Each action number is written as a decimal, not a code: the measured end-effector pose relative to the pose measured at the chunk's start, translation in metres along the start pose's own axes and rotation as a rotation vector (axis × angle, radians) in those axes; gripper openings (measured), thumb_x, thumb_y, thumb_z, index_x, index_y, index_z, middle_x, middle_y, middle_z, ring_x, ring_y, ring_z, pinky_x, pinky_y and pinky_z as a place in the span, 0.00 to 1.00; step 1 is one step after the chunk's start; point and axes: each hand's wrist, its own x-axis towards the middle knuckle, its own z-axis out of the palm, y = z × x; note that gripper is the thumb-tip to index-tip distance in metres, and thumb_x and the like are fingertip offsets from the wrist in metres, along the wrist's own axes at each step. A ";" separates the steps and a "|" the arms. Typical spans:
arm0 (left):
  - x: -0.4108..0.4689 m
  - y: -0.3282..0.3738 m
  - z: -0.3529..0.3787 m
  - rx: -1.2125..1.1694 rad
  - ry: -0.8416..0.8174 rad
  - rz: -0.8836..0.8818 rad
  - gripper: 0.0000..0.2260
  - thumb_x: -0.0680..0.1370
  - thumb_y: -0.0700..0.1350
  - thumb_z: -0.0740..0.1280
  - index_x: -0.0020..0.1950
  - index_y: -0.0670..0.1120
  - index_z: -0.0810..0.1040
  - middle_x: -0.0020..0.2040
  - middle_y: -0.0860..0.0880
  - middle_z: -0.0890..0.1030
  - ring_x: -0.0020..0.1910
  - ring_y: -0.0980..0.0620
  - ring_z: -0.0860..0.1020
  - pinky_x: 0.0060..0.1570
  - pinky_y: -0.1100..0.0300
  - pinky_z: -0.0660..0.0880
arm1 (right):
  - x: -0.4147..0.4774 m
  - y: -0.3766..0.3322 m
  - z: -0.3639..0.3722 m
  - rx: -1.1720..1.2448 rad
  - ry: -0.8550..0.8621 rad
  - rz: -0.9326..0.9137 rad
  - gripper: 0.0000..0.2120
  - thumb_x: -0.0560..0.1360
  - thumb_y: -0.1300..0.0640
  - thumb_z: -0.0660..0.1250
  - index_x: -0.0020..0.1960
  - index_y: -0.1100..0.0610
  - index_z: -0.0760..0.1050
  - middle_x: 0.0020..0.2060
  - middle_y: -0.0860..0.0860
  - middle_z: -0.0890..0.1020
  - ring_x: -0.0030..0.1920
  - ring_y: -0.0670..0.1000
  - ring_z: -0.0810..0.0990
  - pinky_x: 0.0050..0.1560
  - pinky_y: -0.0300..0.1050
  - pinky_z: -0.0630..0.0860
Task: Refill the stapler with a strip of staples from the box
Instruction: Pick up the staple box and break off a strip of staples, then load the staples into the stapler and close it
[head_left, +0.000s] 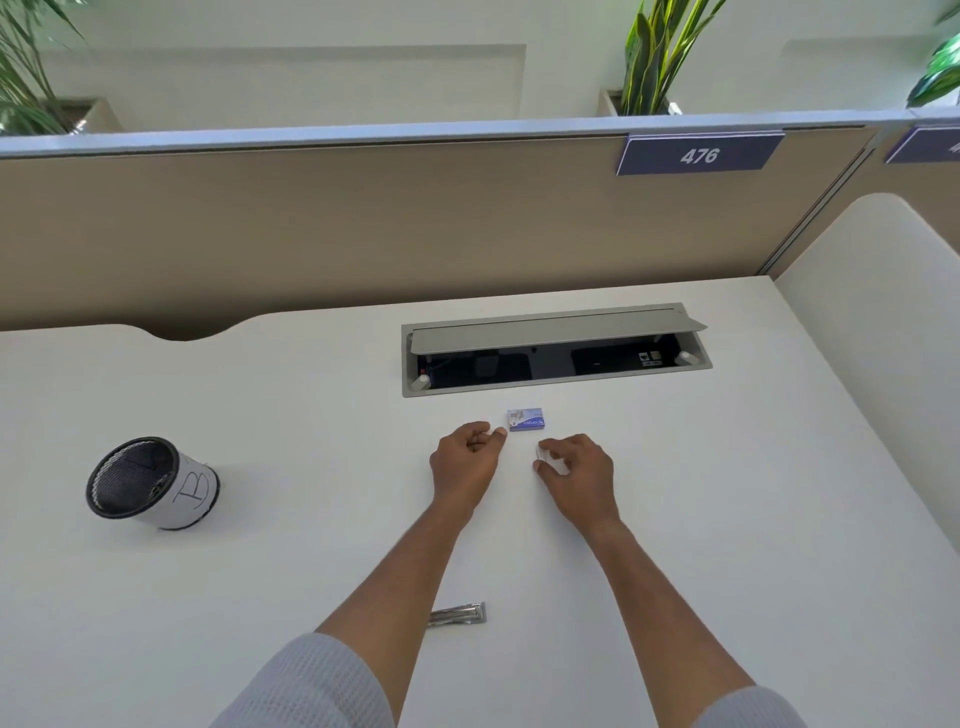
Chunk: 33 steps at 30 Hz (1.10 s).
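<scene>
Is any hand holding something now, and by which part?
Cannot tell: right hand fingertips pinch something small and pale; left hand seems empty beside the staple box.

The scene is seen from one wide camera worn on the head. It is pointed forward and down at the white tabletop (260, 519), from close above. The near edge is cut off at 6 o'clock. The tan wall panel (363, 223) is seen far off at 12 o'clock.
</scene>
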 end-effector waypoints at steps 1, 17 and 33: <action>-0.003 -0.002 -0.004 0.011 -0.007 -0.001 0.14 0.78 0.53 0.74 0.61 0.49 0.84 0.42 0.60 0.82 0.42 0.65 0.77 0.45 0.68 0.71 | -0.001 -0.002 0.000 -0.007 -0.001 0.005 0.13 0.72 0.63 0.76 0.56 0.59 0.86 0.45 0.51 0.81 0.50 0.54 0.81 0.53 0.40 0.72; -0.106 -0.071 -0.140 0.318 -0.089 0.253 0.19 0.73 0.59 0.77 0.58 0.49 0.85 0.51 0.55 0.86 0.51 0.58 0.82 0.56 0.59 0.78 | -0.127 -0.034 -0.010 0.235 -0.222 -0.028 0.07 0.72 0.63 0.77 0.49 0.58 0.86 0.39 0.48 0.86 0.37 0.37 0.82 0.46 0.28 0.77; -0.157 -0.110 -0.142 0.702 -0.110 0.551 0.08 0.77 0.43 0.73 0.55 0.48 0.88 0.53 0.51 0.86 0.55 0.46 0.79 0.57 0.48 0.74 | -0.214 -0.045 0.009 0.462 -0.239 0.133 0.08 0.69 0.65 0.78 0.44 0.55 0.83 0.38 0.51 0.87 0.39 0.48 0.84 0.50 0.55 0.84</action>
